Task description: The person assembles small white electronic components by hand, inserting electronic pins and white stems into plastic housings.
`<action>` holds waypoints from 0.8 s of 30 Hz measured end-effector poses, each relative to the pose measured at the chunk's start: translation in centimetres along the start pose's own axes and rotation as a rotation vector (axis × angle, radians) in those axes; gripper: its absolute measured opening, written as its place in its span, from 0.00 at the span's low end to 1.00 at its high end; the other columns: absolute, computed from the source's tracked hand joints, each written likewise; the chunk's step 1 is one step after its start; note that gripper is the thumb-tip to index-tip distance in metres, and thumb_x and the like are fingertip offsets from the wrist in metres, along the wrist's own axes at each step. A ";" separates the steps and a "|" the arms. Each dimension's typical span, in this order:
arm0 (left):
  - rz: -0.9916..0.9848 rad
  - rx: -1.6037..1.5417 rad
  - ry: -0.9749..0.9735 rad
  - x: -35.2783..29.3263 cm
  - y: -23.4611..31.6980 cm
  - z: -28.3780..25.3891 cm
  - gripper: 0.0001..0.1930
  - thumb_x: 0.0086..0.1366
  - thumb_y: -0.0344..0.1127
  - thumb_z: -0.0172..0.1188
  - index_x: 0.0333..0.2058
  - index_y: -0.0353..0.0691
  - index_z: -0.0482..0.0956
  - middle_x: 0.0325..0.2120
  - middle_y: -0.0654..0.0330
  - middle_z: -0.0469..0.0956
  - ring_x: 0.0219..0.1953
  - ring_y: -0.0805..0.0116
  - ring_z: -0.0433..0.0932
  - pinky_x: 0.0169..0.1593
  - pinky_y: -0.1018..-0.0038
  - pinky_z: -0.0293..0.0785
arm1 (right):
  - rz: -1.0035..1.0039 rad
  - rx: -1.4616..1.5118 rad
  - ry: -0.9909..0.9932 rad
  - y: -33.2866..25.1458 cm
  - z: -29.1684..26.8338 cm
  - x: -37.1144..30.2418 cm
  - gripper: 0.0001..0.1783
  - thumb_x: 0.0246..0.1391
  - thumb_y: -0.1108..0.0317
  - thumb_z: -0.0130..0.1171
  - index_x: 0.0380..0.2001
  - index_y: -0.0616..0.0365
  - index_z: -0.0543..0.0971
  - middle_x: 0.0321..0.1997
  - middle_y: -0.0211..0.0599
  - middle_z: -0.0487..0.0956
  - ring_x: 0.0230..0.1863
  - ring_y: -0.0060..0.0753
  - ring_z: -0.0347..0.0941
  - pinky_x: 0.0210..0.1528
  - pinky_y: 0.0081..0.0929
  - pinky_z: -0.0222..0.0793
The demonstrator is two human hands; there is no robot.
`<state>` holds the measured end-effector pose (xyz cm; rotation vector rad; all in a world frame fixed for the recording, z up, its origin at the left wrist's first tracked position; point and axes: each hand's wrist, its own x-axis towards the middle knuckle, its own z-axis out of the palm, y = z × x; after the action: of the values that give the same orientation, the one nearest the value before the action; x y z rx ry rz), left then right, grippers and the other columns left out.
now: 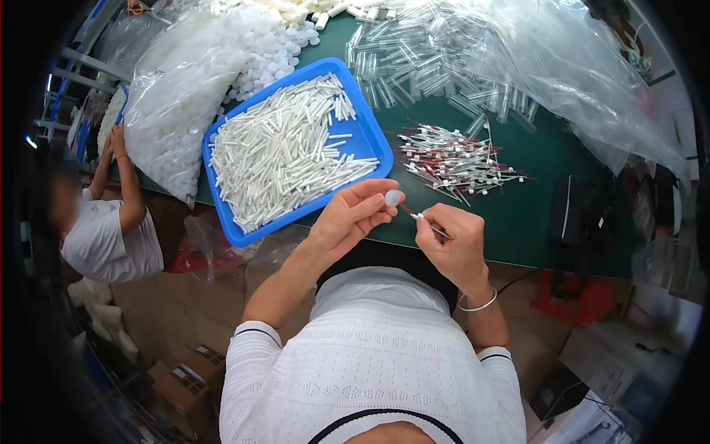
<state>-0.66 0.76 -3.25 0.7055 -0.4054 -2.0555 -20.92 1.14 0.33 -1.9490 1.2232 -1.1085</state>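
So the left hand (353,214) pinches a small white cap (393,197) just left of the thin red-tipped wire (423,219), which the right hand (452,240) grips, its tip aimed at the cap.

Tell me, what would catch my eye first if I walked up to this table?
Probably the bright blue tray heaped with white sticks, standing at the near edge of the green table. Just in front of it, the left hand pinches a small pale cap while the right hand holds a thin red-tipped swab up to it. Behind them lie clear tubes and a bag of white caps.
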 end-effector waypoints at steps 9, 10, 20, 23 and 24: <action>0.213 0.411 -0.021 -0.4 -0.7 0.9 0.15 0.63 0.28 0.59 0.49 0.33 0.75 0.41 0.55 0.79 0.39 0.73 0.77 0.44 0.77 0.74 | -0.068 0.037 -0.025 -0.6 0.6 0.4 0.03 0.49 0.77 0.60 0.25 0.63 0.76 0.17 0.35 0.72 0.14 0.25 0.65 0.16 0.23 0.58; 0.210 0.365 -0.020 -0.3 -0.9 0.7 0.14 0.63 0.28 0.59 0.48 0.33 0.75 0.40 0.55 0.79 0.39 0.73 0.76 0.44 0.77 0.73 | -0.068 0.037 -0.025 -0.4 0.8 0.2 0.03 0.49 0.77 0.60 0.25 0.63 0.76 0.17 0.35 0.72 0.14 0.25 0.65 0.16 0.23 0.58; 0.467 0.290 -0.113 0.0 -3.7 0.6 0.10 0.61 0.23 0.61 0.41 0.32 0.77 0.43 0.59 0.71 0.43 0.74 0.71 0.47 0.78 0.69 | 0.025 0.193 -0.012 1.4 3.3 -2.3 0.04 0.56 0.74 0.57 0.34 0.63 0.76 0.28 0.38 0.78 0.25 0.36 0.74 0.26 0.28 0.68; 0.488 0.433 -0.116 -0.2 -2.8 0.3 0.10 0.60 0.24 0.62 0.41 0.33 0.77 0.44 0.59 0.71 0.42 0.75 0.71 0.47 0.78 0.68 | 0.080 0.349 -0.111 2.2 2.7 -1.4 0.06 0.56 0.73 0.58 0.36 0.63 0.78 0.30 0.36 0.78 0.30 0.30 0.73 0.32 0.26 0.68; 0.495 0.434 -0.113 -0.3 -2.4 0.4 0.10 0.60 0.24 0.62 0.41 0.33 0.77 0.44 0.59 0.71 0.42 0.75 0.71 0.47 0.78 0.68 | 0.044 0.399 -0.200 2.8 2.2 -0.7 0.07 0.56 0.73 0.59 0.37 0.63 0.79 0.31 0.35 0.79 0.33 0.27 0.71 0.35 0.24 0.67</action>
<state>-2.30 2.35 -4.12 0.6593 -1.0050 -1.5510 -20.39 0.75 -3.25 -1.6730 0.8581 -1.0168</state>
